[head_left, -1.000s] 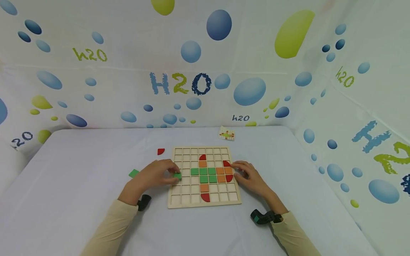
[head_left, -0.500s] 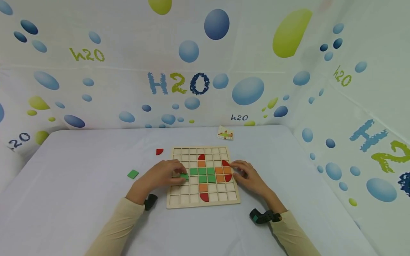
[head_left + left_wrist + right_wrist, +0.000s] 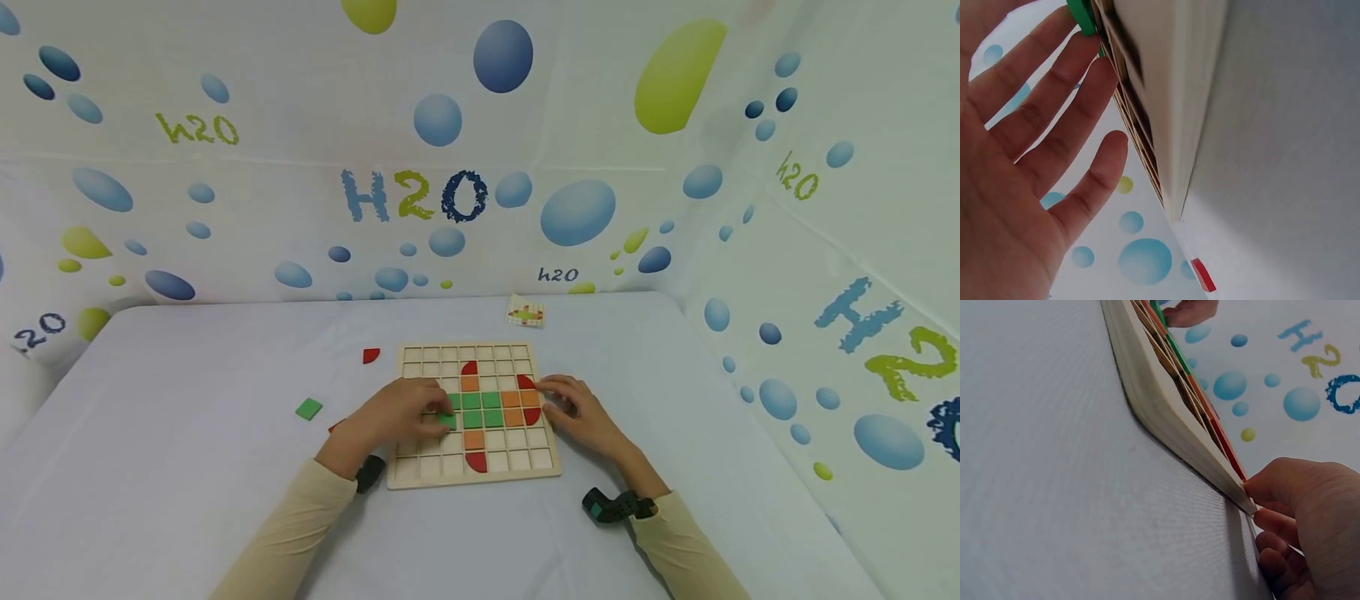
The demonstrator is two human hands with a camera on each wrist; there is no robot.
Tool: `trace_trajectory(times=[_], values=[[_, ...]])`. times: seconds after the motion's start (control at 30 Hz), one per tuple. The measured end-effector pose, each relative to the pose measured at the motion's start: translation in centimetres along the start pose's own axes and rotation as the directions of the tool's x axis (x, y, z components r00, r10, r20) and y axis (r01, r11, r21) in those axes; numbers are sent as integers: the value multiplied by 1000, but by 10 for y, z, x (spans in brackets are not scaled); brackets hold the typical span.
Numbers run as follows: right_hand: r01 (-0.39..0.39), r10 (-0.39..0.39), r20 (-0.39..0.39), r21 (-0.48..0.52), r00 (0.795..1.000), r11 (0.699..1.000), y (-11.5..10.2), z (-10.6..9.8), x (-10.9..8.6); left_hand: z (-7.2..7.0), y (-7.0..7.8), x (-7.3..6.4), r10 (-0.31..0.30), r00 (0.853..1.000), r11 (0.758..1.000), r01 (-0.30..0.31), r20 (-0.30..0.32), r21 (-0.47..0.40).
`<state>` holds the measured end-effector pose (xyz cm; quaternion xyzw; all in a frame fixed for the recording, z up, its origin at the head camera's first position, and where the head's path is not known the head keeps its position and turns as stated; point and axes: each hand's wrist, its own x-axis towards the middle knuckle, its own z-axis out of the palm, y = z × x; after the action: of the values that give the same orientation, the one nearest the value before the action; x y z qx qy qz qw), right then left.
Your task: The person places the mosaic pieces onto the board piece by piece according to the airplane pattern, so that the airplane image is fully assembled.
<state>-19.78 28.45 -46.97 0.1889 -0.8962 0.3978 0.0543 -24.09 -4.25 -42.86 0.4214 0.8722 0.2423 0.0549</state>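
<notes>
My left hand (image 3: 401,410) is over the left half of a wooden grid board (image 3: 427,477) and pinches a green square tile (image 3: 447,422) between thumb and fingers. That tile lies low at the grid, beside other green tiles (image 3: 471,401); the left wrist view shows it at the fingertips (image 3: 1082,15). My right hand (image 3: 583,414) rests against the board's right edge, thumb and index finger touching it apart from each other. Orange squares (image 3: 473,439) and red quarter-round tiles (image 3: 476,462) fill other cells. Part of the grid is hidden under the left hand.
Left of the board lie a loose green tile (image 3: 309,408) and a red quarter-round tile (image 3: 371,356). Another red piece (image 3: 335,426) is partly hidden by the left wrist. A small pattern card (image 3: 526,312) lies behind the board.
My left hand has moved right across the board with the green tile, from its left edge to beside the green group. A red piece now shows behind the wrist. The right hand stays put.
</notes>
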Motion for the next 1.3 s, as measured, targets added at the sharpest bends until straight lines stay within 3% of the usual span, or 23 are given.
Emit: trace_trajectory(times=[0.13,0.6,0.8,1.0,1.17,1.3], values=[[23,-24,-6,-6,1000,1000,-2,-1,0,-1,-1,-2,4,1000,1000,-5,-15,-12],[-6,7,-8,23,1000,1000,-3,2,1,1,2,1,-32,999,998,34,29,-55],[-6,6,-9,13,1000,1000,-22,-3,0,-1,3,1,-33,999,998,34,23,-51],[20,-20,2,19,1000,1000,-48,-11,-2,-7,-3,-7,-46,999,998,46,11,-30],[13,-13,3,14,1000,1000,-47,-11,-1,-15,-7,-17,-91,996,995,91,-15,-31],[-3,3,1,16,1000,1000,-33,-6,0,-20,-11,-25,-146,989,989,145,-22,-39]])
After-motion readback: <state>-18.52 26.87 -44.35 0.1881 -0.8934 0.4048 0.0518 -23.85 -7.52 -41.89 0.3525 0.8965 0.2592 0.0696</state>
